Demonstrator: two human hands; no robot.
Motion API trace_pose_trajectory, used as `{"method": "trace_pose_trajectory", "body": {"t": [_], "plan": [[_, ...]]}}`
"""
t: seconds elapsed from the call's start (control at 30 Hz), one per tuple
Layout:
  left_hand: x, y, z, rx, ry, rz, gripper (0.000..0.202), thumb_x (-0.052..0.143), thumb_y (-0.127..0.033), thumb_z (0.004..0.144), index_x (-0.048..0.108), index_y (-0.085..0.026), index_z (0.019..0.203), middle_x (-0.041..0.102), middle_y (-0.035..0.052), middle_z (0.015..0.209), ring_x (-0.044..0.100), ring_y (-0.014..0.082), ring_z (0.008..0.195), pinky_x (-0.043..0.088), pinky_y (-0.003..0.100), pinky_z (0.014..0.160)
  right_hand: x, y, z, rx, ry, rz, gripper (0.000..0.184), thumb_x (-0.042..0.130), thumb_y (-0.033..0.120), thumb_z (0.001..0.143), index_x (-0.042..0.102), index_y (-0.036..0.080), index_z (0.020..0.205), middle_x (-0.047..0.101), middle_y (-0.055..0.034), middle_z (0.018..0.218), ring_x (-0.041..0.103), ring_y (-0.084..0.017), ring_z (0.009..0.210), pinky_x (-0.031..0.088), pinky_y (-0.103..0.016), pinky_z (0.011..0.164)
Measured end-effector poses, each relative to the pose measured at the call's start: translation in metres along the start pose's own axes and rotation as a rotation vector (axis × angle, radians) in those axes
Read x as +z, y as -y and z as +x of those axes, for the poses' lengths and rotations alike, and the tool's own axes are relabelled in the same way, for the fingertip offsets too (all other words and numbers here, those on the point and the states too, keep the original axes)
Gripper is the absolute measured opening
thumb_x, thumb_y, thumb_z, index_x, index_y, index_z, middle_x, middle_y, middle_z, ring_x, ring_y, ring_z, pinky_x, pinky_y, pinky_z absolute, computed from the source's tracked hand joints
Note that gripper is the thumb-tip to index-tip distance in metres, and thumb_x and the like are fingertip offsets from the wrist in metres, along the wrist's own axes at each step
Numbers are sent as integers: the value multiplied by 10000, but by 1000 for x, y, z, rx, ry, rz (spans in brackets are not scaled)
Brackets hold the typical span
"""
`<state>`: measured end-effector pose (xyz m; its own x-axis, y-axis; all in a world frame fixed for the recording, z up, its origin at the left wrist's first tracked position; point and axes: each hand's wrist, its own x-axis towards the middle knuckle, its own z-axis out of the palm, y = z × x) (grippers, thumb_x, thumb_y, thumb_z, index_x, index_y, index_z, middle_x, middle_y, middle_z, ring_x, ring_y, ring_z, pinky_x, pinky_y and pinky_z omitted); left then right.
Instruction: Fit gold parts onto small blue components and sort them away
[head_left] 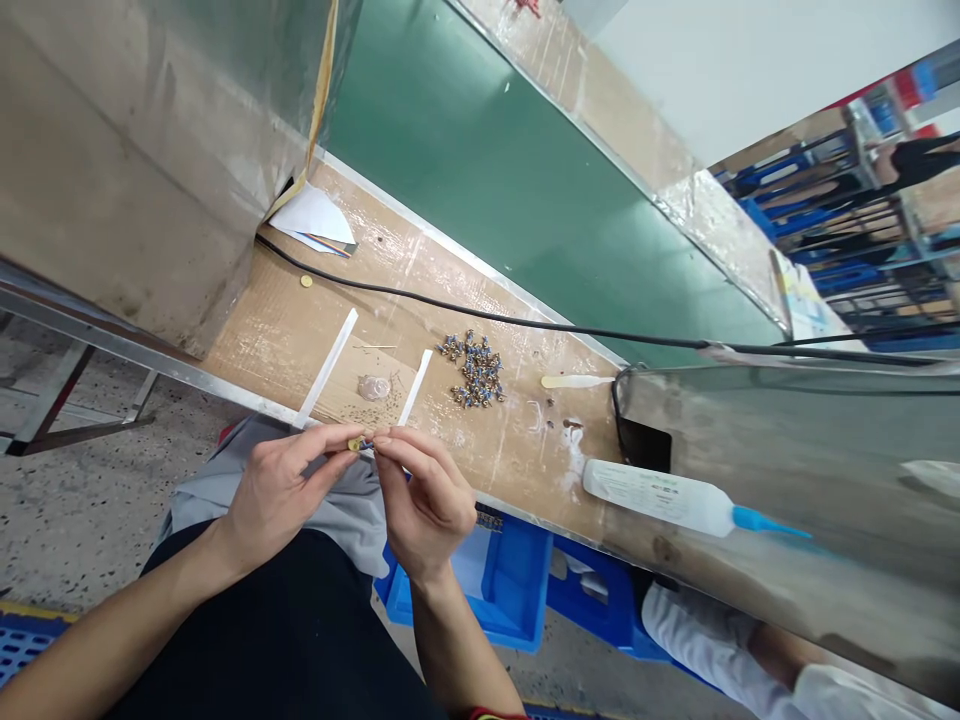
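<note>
My left hand and my right hand meet at the table's near edge, fingertips almost touching. Thumb and forefinger of the left pinch a tiny yellow piece. Against it sits a small blue metallic part, pinched in the right fingertips and mostly covered by them. Just beyond, a clear lump rests on the brown tabletop among scattered tiny grains, between two white strips. Farther right lies a pile of small blue-and-brass parts.
A black cable crosses the table. At right are a white bottle with blue nozzle and a pale stick. Green panel stands behind; blue bin sits below the edge. Another person's white sleeve shows lower right.
</note>
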<state>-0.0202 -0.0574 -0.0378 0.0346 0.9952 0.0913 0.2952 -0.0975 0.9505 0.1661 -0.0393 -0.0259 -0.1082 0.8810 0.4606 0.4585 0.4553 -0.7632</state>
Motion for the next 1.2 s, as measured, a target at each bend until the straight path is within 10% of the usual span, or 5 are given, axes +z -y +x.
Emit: {"method": "trace_pose_trajectory", "body": {"t": [1.2], "plan": [[-8, -25, 0, 273, -9, 313, 276, 618, -157, 1160, 720, -213, 1411, 892, 79, 1249, 895, 243, 1073, 726, 317, 971, -8, 13, 1, -185, 40, -177, 483, 740, -22, 992, 812, 285, 1359, 858, -66, 1164, 861, -224, 1010, 767, -371, 883]]}}
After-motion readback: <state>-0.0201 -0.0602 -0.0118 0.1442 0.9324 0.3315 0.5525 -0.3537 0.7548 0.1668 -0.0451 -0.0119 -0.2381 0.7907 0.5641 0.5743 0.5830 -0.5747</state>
